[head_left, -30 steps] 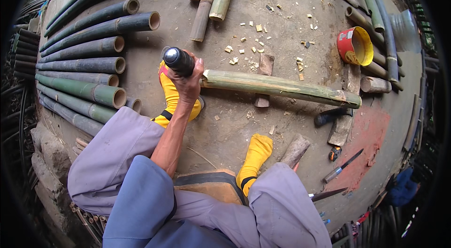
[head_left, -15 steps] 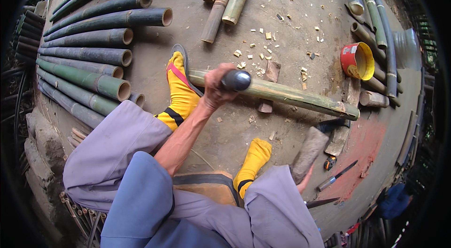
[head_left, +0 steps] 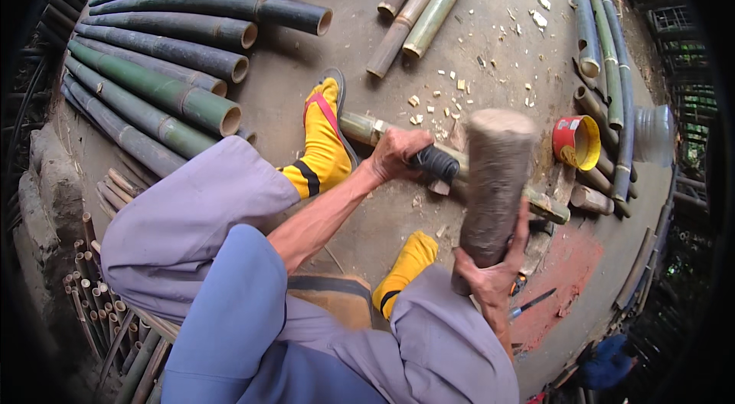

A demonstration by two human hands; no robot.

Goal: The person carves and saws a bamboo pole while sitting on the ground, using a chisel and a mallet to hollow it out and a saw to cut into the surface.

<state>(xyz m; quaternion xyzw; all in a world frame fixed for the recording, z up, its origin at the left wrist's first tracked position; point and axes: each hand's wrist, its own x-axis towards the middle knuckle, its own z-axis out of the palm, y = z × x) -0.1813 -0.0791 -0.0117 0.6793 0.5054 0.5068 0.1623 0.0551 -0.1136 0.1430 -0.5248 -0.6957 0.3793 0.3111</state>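
My left hand (head_left: 398,154) is closed round a thick black-handled tool (head_left: 436,164), whose working end I cannot make out. It is over a bamboo pole (head_left: 357,127) lying crosswise on the ground. My right hand (head_left: 496,275) grips the lower part of a stout wooden mallet (head_left: 498,190), raised upright and slightly blurred. The mallet hides part of the pole's right half. My left foot, in a yellow sock and flip-flop (head_left: 326,125), is by the pole's left end. Part of a wooden block (head_left: 439,187) shows under the pole.
Dark and green bamboo poles (head_left: 161,86) lie in a row at left. More poles (head_left: 432,6) lie at the far middle and far right. A red and yellow tub (head_left: 576,141) stands at right, with a knife (head_left: 534,302) nearer me. Pale chips (head_left: 461,85) litter the ground.
The mallet has come up from low beside my right knee, my right hand now plainly in sight. The tool's handle end has swung rightward in my left hand. The whole view has shifted somewhat.
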